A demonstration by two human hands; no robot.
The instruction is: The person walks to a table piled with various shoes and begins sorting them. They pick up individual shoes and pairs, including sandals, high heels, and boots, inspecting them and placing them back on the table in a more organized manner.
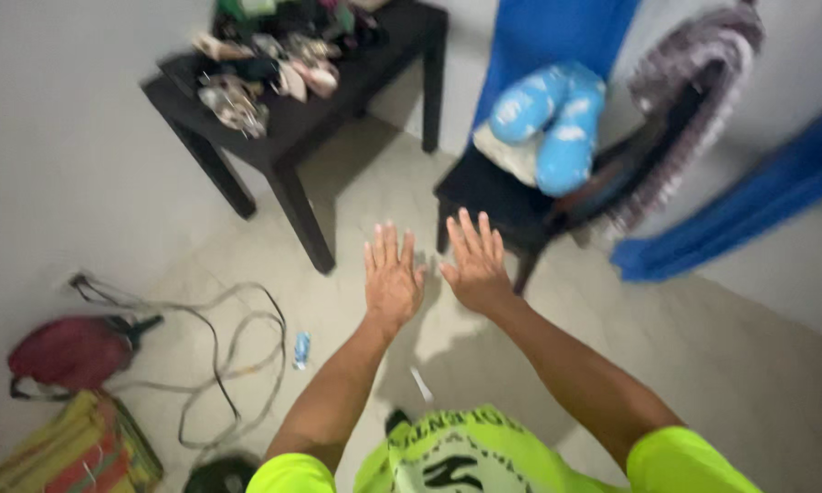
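We see the floor (721, 365) blurred by motion, so the heap on the dark table (283, 137) is hard to make out. The chair (521, 205), its far side cut off by blue cloth (557, 32), carries a blue pillow (553, 114) whose long axis runs up and down. Our left hand (393, 278) and right hand (475, 265) hover before the chair, fingers spread flat, holding nothing, pointing away from us.
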